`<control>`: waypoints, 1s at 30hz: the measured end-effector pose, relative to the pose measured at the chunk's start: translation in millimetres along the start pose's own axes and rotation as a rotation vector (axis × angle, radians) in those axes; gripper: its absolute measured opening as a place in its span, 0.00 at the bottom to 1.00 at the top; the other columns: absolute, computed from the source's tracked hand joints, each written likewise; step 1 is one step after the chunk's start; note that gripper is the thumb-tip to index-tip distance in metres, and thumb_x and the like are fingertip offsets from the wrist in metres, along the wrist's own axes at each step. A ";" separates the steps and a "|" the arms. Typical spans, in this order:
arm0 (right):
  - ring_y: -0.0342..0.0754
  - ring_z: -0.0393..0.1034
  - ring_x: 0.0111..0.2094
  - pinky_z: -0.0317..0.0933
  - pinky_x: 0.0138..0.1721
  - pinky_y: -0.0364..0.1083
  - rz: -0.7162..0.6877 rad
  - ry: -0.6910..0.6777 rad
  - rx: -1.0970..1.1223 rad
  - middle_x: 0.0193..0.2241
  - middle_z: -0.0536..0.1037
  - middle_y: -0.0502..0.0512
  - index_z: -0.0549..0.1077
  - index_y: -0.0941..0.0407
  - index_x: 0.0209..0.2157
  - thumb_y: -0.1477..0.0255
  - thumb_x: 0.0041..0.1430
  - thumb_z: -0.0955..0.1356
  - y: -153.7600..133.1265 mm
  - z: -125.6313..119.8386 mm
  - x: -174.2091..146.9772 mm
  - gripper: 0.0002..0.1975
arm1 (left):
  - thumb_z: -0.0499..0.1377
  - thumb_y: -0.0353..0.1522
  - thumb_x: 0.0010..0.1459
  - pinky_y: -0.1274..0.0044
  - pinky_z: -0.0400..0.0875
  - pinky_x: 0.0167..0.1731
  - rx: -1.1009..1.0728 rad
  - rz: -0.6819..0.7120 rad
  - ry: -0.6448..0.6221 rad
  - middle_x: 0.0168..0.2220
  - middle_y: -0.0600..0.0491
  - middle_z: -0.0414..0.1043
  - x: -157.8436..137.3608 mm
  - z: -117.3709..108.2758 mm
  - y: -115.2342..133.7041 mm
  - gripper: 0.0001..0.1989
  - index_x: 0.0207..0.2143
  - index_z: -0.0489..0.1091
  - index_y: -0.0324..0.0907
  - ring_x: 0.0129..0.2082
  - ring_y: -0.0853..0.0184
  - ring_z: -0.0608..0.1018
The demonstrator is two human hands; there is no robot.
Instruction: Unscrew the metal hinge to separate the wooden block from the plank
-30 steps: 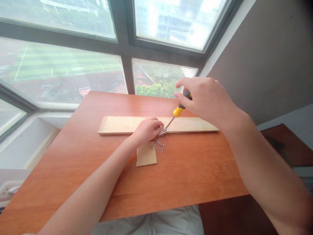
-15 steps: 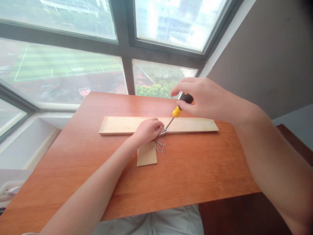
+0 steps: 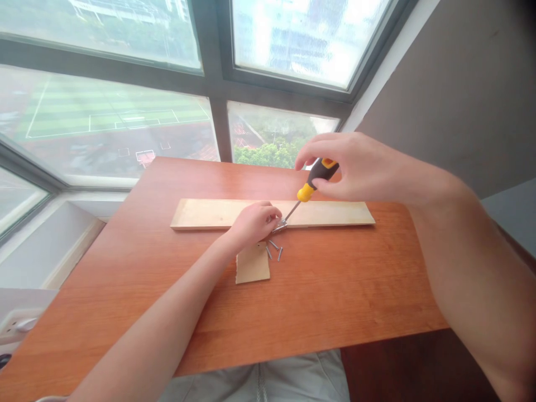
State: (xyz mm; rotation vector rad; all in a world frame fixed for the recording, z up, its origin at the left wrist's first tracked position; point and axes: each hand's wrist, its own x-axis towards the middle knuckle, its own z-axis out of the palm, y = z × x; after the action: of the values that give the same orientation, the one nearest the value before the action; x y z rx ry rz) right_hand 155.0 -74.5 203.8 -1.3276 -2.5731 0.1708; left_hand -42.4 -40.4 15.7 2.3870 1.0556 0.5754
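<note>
A long pale wooden board point(image 3: 335, 213) lies across the table. On its near edge sits a small metal hinge point(image 3: 280, 226), partly covered by my left hand point(image 3: 256, 222), whose closed fingers hold it against the wood. My right hand point(image 3: 352, 167) grips a screwdriver point(image 3: 315, 180) with a black and yellow handle. The shaft slants down to the left, and its tip meets the hinge beside my left fingertips; the screw head there is too small to make out. Just in front of the board, several loose screws point(image 3: 274, 249) lie by a torn piece of cardboard point(image 3: 253, 266).
The reddish-brown table point(image 3: 326, 301) ends at my lap in front. Windows point(image 3: 125, 117) rise behind it, with a grey wall point(image 3: 452, 100) to the right. A wall socket point(image 3: 19, 325) shows at the lower left.
My right hand and the screwdriver's handle have shifted slightly right, and more of the handle shows as it has turned. The left hand stays in place on the hinge.
</note>
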 end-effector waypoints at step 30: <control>0.50 0.71 0.37 0.62 0.38 0.49 0.039 -0.006 0.016 0.41 0.79 0.53 0.76 0.51 0.43 0.72 0.56 0.68 -1.6 -5.5 -3.3 0.12 | 0.56 0.28 0.58 0.76 0.66 0.33 -0.002 -0.002 0.003 0.35 0.51 0.76 0.2 1.3 -1.2 0.11 0.37 0.79 0.43 0.31 0.66 0.76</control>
State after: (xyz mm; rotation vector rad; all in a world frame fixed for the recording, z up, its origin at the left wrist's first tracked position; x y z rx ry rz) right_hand 157.0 -78.2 209.0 -1.3741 -2.5473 0.2019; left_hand -42.3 -39.9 14.1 2.3836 1.0582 0.5795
